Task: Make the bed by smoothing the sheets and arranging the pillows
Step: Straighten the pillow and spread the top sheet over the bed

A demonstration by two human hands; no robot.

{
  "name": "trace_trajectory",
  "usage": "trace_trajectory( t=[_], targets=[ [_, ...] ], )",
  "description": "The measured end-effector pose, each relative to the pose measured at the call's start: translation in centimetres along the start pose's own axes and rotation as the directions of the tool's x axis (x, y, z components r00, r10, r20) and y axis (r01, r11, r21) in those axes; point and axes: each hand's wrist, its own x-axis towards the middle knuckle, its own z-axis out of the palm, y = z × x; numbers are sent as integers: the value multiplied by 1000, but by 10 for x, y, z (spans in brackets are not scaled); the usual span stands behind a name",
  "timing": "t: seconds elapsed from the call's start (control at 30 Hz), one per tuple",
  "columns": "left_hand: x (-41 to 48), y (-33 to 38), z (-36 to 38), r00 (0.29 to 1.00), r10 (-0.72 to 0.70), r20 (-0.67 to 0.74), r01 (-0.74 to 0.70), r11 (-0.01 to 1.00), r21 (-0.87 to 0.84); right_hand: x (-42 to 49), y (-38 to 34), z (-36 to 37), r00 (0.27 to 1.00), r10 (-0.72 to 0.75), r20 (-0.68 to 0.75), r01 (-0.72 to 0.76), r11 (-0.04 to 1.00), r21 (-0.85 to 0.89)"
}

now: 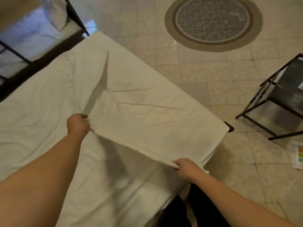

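A cream top sheet [131, 95] lies over the bed, creased and folded, with its near hem lifted into a taut band. My left hand [77, 122] is closed on that hem over the middle of the bed. My right hand [186, 168] grips the same hem near the bed's right edge. Beneath the raised hem the lower sheet [114, 177] shows, wrinkled and in shadow. A white pillow [55, 12] lies on another bed at the top left.
A second bed with a dark metal frame [16, 54] and white bedding stands at the upper left. A round patterned rug [213, 22] lies on the tiled floor. A black metal side table [278, 95] stands at the right, with a printed paper [297, 154] on the floor near it.
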Motion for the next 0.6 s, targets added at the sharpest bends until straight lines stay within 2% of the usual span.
trace_trajectory(
  t=[0.13,0.33,0.6],
  targets=[
    [-29,-45,-37,1000,-4,-11,3,1000,-29,-33,-21,36,997,-79,19,78,997,16],
    [-73,-108,-74,992,59,-115,-65,997,-51,-70,-44,90,988,-156,-15,157,988,15],
    [-141,-185,-105,973,72,-220,-92,993,-79,-126,-48,177,985,-165,-58,169,983,66]
  ],
)
